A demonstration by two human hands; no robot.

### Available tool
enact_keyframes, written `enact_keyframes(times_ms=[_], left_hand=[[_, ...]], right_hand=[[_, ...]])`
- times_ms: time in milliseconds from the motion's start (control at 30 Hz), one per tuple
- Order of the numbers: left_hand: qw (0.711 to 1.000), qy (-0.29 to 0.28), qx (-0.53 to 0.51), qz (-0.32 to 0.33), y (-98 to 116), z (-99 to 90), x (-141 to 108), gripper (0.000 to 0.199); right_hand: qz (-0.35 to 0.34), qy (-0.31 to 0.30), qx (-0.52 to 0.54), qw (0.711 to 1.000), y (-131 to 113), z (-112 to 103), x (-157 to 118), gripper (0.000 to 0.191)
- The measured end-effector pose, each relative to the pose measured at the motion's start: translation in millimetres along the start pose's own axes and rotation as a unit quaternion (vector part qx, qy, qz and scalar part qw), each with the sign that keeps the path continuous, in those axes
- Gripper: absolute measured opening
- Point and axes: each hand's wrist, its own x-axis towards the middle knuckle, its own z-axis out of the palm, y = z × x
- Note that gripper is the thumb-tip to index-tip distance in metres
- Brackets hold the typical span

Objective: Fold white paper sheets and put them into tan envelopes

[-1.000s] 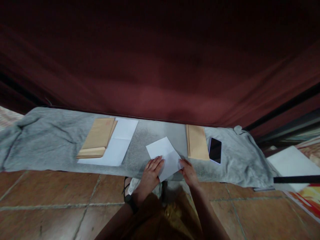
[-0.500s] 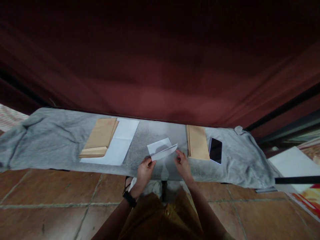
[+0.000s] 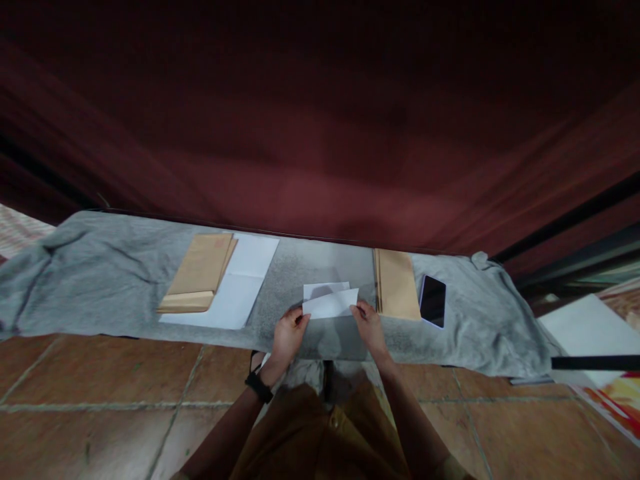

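A folded sheet of white paper (image 3: 330, 304) is held in front of me above the grey cloth. My left hand (image 3: 291, 330) pinches its left end between thumb and fingers. At the right end, my right hand (image 3: 369, 325) grips the same sheet. Behind the raised flap, another part of white paper shows; whether it is the same sheet I cannot tell. Brown envelopes (image 3: 399, 285) lie in a small stack just right of my right hand. More brown envelopes (image 3: 197, 273) rest to the left, on top of flat white sheets (image 3: 243, 280).
A grey cloth (image 3: 120, 280) covers the long narrow surface. A phone (image 3: 433, 301) lies face up beside the right envelopes. Dark red fabric (image 3: 320, 167) rises along the far edge. At the right stands a white panel (image 3: 590, 333) with a black bar across it.
My right hand has closed on the paper's right end. The paper has turned from slanted to nearly level, its broad face now showing towards me.
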Motion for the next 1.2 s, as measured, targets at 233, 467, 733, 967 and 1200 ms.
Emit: enact_keyframes(times_ms=[233,467,733,967,1200], left_hand=[[1.0,-0.012,-0.003,-0.01,5,-1.8,3,0.013],[0.999,-0.016,-0.028,-0.015,9,-1.8,7,0.025],[1.0,-0.014,0.015,-0.021,12,-1.6,9,0.026],[0.997,-0.026,0.045,-0.055,22,-2.7,13,0.039],[0.991,-0.055,0.071,-0.098,34,-8.4,14,0.043]], right_hand=[[-0.036,0.025,-0.112,0.993,0,3,-12,0.025],[-0.038,0.045,-0.172,0.983,-4,8,-16,0.02],[-0.046,0.04,-0.224,0.973,-5,10,-16,0.02],[-0.056,0.058,-0.227,0.971,-5,14,-16,0.02],[-0.042,0.048,-0.265,0.962,-8,16,-16,0.026]])
